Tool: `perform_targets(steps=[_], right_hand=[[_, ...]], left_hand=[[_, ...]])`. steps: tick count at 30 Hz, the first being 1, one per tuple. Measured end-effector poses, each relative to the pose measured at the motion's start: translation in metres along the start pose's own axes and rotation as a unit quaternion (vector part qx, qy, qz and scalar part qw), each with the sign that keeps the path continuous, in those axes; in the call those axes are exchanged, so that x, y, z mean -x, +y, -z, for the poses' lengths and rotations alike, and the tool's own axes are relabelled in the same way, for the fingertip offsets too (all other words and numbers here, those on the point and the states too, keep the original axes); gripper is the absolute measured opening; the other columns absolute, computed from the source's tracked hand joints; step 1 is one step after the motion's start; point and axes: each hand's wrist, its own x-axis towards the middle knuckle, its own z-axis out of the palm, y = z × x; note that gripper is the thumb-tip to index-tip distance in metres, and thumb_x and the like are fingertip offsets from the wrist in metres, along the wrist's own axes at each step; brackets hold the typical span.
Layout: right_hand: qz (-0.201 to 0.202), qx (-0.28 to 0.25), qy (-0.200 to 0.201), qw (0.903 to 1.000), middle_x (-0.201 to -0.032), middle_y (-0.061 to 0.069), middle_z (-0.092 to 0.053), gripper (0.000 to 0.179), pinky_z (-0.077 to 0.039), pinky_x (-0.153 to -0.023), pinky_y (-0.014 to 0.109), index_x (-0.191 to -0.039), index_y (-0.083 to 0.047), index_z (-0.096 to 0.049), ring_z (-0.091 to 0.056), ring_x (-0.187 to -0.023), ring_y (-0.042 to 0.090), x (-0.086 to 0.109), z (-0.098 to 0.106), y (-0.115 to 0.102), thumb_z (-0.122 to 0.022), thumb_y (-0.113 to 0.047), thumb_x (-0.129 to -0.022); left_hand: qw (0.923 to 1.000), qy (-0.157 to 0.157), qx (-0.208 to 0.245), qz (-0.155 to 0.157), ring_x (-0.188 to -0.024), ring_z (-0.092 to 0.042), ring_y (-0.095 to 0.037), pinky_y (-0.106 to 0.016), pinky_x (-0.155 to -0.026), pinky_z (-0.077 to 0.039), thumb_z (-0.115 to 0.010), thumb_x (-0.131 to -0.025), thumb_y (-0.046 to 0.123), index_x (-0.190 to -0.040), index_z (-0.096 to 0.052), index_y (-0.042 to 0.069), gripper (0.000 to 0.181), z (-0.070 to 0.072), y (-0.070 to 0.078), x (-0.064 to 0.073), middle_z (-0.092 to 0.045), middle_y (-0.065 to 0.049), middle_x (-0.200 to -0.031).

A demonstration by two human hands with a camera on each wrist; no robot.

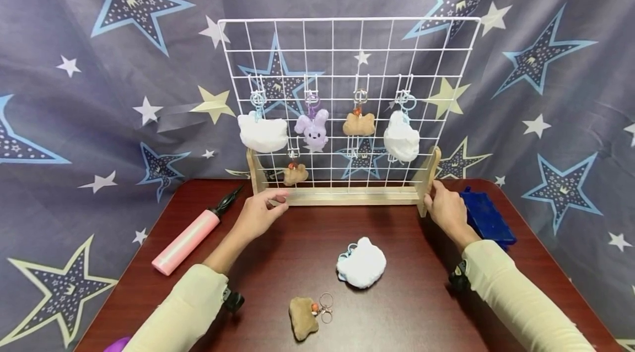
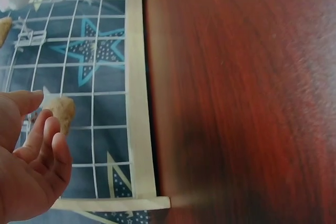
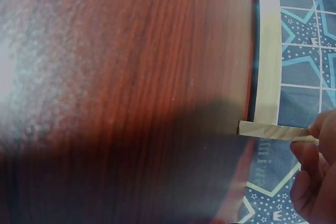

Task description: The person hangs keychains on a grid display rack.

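A white wire grid rack (image 1: 333, 19) stands upright in a wooden base (image 1: 352, 196). My right hand (image 1: 445, 207) pinches the wooden side piece (image 3: 273, 130) at the rack's right end between thumb and fingers. At the lower left, my left hand (image 1: 260, 213) holds nothing, its fingers loosely bent near a small brown plush keychain (image 1: 296, 174) on a low hook. Higher hooks carry a white plush keychain (image 1: 263, 133), a purple bunny keychain (image 1: 313, 129), a brown plush keychain (image 1: 359, 124) and another white plush keychain (image 1: 401, 137).
On the table (image 1: 397, 319) lie a white fluffy keychain (image 1: 364, 265) and a brown plush keychain (image 1: 302, 318) with a metal ring. A pink hand pump (image 1: 186, 242) lies at left, a blue plastic case (image 1: 488, 218) at right. Behind hangs a star-patterned curtain (image 1: 163, 82).
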Motion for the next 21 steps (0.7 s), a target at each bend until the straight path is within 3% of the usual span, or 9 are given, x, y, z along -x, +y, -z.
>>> perform_targets(steps=[9,16,21], right_hand=[[0.000,0.004,-0.002,1.0000,-0.096,0.035,-0.069,0.030,-0.049,-0.068,0.068,-0.116,-0.004,-0.058,-0.064,-0.083,0.058,0.000,0.001,0.002,-0.062,-0.023,-0.093],[0.000,0.006,0.002,1.0000,-0.095,0.035,-0.070,0.030,-0.049,-0.070,0.068,-0.116,-0.003,-0.058,-0.065,-0.083,0.058,0.001,0.001,0.001,-0.063,-0.022,-0.093],[0.003,0.003,0.004,1.0000,-0.095,0.033,-0.070,0.030,-0.049,-0.071,0.068,-0.117,-0.004,-0.059,-0.065,-0.083,0.058,0.001,0.000,-0.001,-0.063,-0.022,-0.093]], left_hand=[[0.9947,-0.098,0.000,-0.031,-0.093,-0.069,-0.018,-0.036,-0.082,-0.056,-0.076,-0.089,0.012,-0.116,-0.076,0.016,0.027,-0.016,0.017,0.014,-0.077,-0.005,-0.103],[0.9839,-0.172,-0.002,-0.049,-0.091,-0.067,-0.019,-0.029,-0.079,-0.052,-0.077,-0.089,0.013,-0.113,-0.076,0.017,0.025,-0.030,0.021,0.026,-0.077,-0.006,-0.102],[0.9747,-0.213,0.002,-0.069,-0.092,-0.070,-0.021,-0.032,-0.080,-0.056,-0.077,-0.089,0.011,-0.111,-0.076,0.017,0.024,-0.038,0.022,0.037,-0.077,-0.005,-0.102]])
